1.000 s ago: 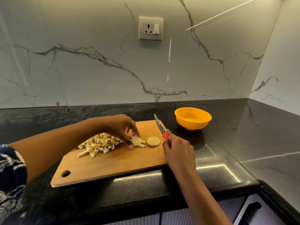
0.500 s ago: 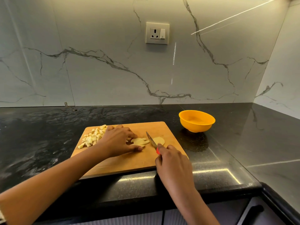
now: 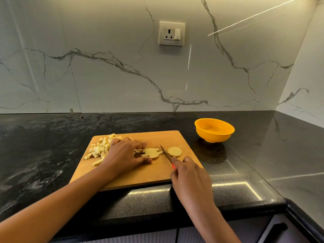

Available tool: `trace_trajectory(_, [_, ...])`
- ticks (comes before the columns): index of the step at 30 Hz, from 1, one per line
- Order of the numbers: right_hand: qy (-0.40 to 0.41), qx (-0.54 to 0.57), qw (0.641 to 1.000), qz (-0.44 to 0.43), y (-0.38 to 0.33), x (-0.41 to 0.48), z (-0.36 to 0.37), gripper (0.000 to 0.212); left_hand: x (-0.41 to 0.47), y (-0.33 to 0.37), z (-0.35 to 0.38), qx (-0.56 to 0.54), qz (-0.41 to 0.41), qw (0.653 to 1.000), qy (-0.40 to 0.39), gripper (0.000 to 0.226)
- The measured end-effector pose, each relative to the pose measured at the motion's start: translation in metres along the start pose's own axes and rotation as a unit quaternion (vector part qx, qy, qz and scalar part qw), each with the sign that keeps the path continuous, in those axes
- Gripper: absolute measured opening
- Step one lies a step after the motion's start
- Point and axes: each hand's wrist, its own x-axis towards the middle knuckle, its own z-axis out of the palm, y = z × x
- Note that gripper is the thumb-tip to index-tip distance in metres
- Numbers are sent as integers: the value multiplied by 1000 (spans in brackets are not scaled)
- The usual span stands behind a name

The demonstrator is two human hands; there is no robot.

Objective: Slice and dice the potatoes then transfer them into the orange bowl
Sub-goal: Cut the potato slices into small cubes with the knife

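Orange plastic, the bowl (image 3: 214, 135) sits on the black stone counter (image 3: 43, 155) just beyond the far right corner of the wooden cutting board (image 3: 140, 176). No potato shows inside it, so none of the transfer is done.

All the potato is on the board. A loose pile of diced potato (image 3: 100, 149) fills the far left corner, partly under the wrist. Near the middle lie the partly cut slices (image 3: 151, 152), and just to their right a whole round slice (image 3: 174, 151).

The left hand (image 3: 124, 155) lies palm down over the board. Its fingers are loosely spread and its thumb stretches along the near side of the partly cut slices, bracketing them rather than pinching. The right hand (image 3: 191, 179) is curled round the red handle of a small knife (image 3: 165, 153). The blade rests between the cut slices and the round one, tip pointing away.

Raw potato is probably stiff and snaps cleanly. Thin slices are light, though, and their wet faces may skid on the wood. They likely need pressing flat from above, fingertips tucked back from the edge. The dice are small and will scatter, so scooping them against the flat of the blade, or tipping the board over the bowl, should work better than picking at them.
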Motion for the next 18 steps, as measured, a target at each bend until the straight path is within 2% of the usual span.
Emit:
trace_trajectory(4, [-1,23,1000,-20,-3,-2,0,42,-4,-8,-6,-36,2,999,27,55])
trace_trajectory(9, [12,20,1000,3,6,1,-1,43,-4,-22,-14,-35,23,997,61,43])
trace_trajectory(14, [1,39,999,-27,-1,-2,-2,42,3,-28,-10,-28,33,999,15,29])
trace_trajectory(18, [9,47,999,-19,2,1,-2,42,7,-26,-5,-50,36,998,30,28])
